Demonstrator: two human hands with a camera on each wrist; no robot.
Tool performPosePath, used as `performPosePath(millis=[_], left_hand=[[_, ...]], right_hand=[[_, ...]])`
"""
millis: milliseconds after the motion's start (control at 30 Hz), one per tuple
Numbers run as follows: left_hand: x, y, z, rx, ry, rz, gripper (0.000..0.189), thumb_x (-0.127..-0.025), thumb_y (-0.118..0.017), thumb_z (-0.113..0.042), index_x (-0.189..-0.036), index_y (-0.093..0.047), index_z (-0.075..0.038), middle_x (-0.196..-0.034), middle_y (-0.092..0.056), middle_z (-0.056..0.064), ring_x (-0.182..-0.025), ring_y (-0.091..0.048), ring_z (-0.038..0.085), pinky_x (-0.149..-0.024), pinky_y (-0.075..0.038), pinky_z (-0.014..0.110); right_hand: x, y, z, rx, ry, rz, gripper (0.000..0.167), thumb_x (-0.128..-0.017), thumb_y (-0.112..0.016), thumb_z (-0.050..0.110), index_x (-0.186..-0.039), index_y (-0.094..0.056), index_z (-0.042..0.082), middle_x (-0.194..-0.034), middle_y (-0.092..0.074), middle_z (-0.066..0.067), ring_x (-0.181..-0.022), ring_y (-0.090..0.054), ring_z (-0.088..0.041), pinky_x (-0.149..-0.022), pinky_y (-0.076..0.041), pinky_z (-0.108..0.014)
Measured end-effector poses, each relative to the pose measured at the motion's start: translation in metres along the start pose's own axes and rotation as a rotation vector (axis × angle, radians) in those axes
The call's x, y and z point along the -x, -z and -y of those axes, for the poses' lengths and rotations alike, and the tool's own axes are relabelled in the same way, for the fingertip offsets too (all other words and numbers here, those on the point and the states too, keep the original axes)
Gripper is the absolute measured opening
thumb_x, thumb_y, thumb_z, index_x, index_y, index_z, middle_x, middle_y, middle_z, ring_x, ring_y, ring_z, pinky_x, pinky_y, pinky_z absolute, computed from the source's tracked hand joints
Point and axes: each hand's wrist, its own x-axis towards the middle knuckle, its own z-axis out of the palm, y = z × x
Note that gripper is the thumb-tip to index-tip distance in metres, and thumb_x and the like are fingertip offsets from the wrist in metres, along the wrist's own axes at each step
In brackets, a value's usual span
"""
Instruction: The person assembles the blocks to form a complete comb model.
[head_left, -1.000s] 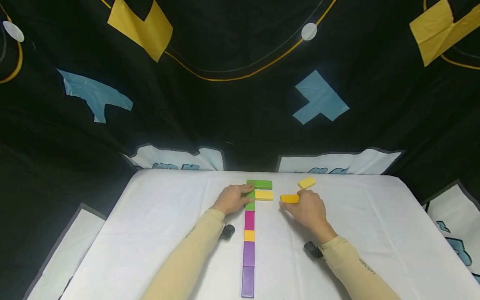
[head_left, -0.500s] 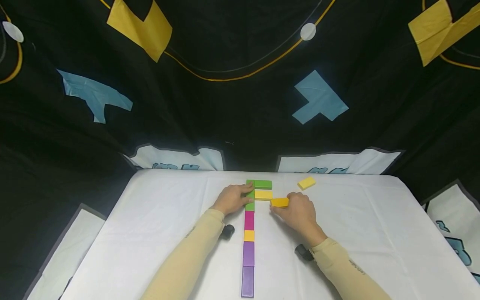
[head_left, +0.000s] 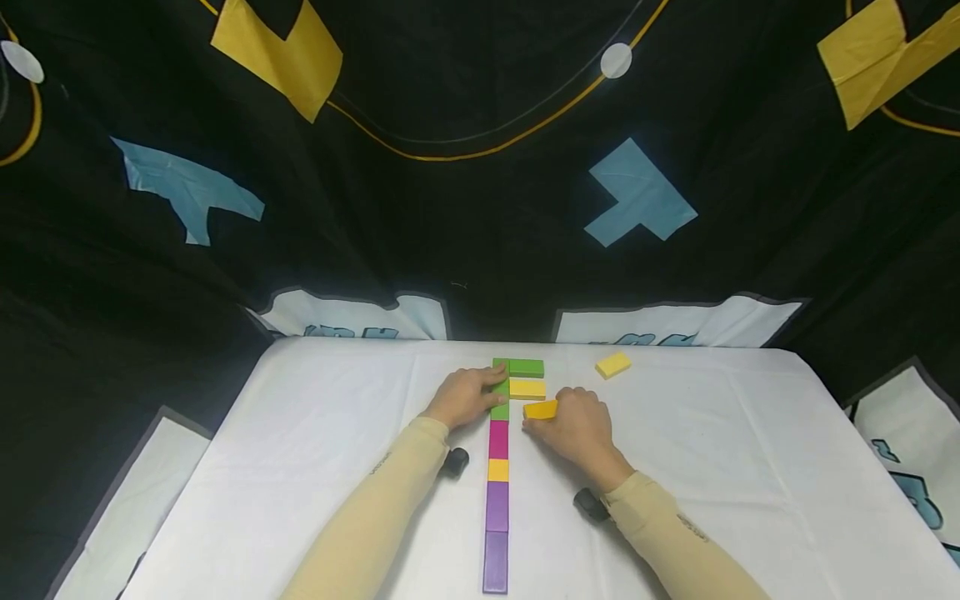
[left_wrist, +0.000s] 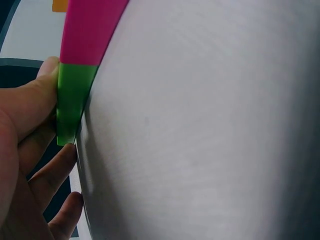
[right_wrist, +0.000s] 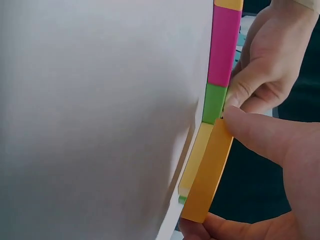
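My right hand [head_left: 576, 427] pinches an orange-yellow block [head_left: 538, 410] between thumb and fingertips. In the right wrist view that block [right_wrist: 207, 172] overlaps a paler yellow block [right_wrist: 192, 162] lying on the cloth. My left hand [head_left: 463, 397] rests against the green blocks [head_left: 501, 412] at the column's far end, its fingers partly covering them. Its thumb lies along a green block's [left_wrist: 74, 95] side in the left wrist view. Reaching right from the column are a green block [head_left: 527, 368] and the yellow block [head_left: 528, 389].
Nearer in the column lie a magenta block [head_left: 498, 439], a short orange-yellow piece [head_left: 498, 470] and two purple blocks [head_left: 497, 506]. A loose yellow block [head_left: 613, 365] sits at the back right of the white-covered table [head_left: 720, 433]. A dark patterned curtain [head_left: 450, 233] hangs behind.
My right hand has carried the orange-yellow block left and slightly nearer me, to just right of the column, below the yellow block. The left hand has stayed at the green blocks.
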Motion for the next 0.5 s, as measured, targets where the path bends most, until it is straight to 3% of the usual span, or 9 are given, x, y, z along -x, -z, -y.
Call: performPosePath(millis=[333, 500], left_hand=[[-0.0005, -0.0008, 0.0009, 0.004, 0.011, 0.002, 0.054, -0.093, -0.072, -0.035, -0.143, -0.057, -0.02, -0.149, -0.051, -0.006, -0.138, -0.048, 0.026, -0.116, -0.036, 0.045], [-0.0009, -0.0006, 0.0012, -0.002, 0.0, -0.001, 0.054, -0.093, -0.072, -0.034, -0.143, -0.058, -0.019, -0.148, -0.052, -0.006, -0.137, -0.049, 0.026, -0.116, -0.037, 0.043]], right_hand=[[-0.0006, -0.0069, 0.0069, 0.082, 0.011, 0.074, 0.06, -0.075, -0.083, 0.052, -0.092, -0.065, -0.002, -0.068, -0.05, -0.006, -0.068, -0.048, -0.023, -0.062, -0.046, -0.037], [-0.0033, -0.0093, -0.0003, 0.051, 0.01, 0.078, 0.062, -0.074, -0.084, 0.053, -0.1, -0.067, -0.001, -0.072, -0.053, -0.005, -0.068, -0.049, -0.021, -0.058, -0.045, -0.033]])
